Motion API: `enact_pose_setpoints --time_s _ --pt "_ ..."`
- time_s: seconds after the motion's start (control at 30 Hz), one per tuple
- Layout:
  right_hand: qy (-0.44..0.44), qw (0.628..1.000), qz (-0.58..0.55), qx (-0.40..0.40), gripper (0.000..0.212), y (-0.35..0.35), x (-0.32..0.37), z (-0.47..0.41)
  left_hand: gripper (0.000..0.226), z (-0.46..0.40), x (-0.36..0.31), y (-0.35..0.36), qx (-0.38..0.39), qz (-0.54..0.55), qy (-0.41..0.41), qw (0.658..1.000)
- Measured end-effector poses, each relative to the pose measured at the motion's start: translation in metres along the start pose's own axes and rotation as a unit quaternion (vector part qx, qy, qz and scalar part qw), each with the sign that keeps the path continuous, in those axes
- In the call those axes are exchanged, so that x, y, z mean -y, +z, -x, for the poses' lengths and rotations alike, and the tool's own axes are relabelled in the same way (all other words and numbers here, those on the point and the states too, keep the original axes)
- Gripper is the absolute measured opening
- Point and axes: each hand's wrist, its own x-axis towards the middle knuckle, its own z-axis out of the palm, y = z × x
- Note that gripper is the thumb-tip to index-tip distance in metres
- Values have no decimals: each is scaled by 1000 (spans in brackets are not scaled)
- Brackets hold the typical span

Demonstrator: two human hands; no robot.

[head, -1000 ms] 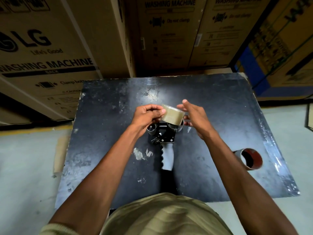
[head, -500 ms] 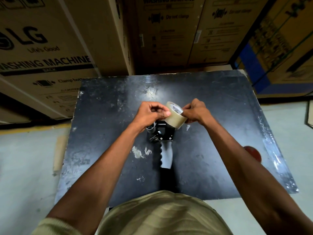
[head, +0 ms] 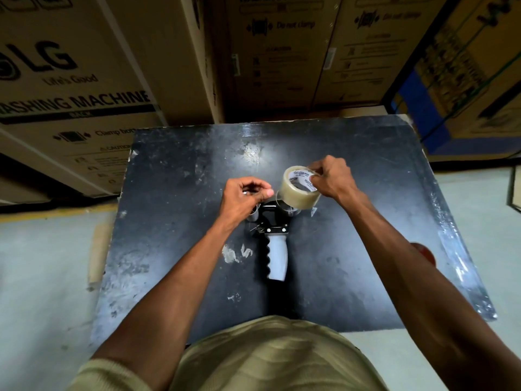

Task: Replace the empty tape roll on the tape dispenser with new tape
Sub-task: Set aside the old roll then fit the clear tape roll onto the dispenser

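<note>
Right hand [head: 332, 179] has the grip here: fingers hooked over the far rim and into the core of the new tape roll [head: 300, 190], pinching it so it sits tilted, open printed core facing up and toward the camera. Only one view, the head cam, so that's all I've got. Using the tape dispenser [head: 272, 230] as the landmark: it lies flat on the black surface [head: 174, 176], pale handle pointing back toward the person, head end pointing away, long axis running straight near-to-far. The roll hangs right over the dispenser's far-right corner, just above what looks like the hub, maybe touching, can't really tell. Left hand [head: 245, 193] is over the far-left corner of the head, fingertips pressed together; looks like it's pinching the loose tape end, but the strip is too faint to be sure. A reddish-brown cardboard core [head: 423, 252] peeks out well right of the handle, mostly behind the right forearm. My guess is the roll needs levelling so its hole lines up with the hub, and the right hand is clearly the closer one for that.
</note>
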Motion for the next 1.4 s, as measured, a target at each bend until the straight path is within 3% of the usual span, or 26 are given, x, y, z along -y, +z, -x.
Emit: enact_pose_setpoints --time_s 0.17,0.7,1.1,1.17,1.3,1.4 --pt "-8 999 -16 -31 40 6 1 2 15 2 3 1 12 -9 21 1000" --pt "-40 999 8 -13 35 25 10 10 19 35 30 11 -116 -45 -54 991" --pt "-43 998 44 -7 31 28 4 21 10 44 37 12 -91 -90 -51 990" --pt "-39 997 57 36 44 21 6 20 11 42 37 12 -85 -91 -53 991" --pt "-73 977 115 163 107 8 19 23 10 41 36 10 -83 -98 -51 990" --pt "-104 969 166 152 114 9 25 25 11 42 37 10 -85 -96 -55 990"
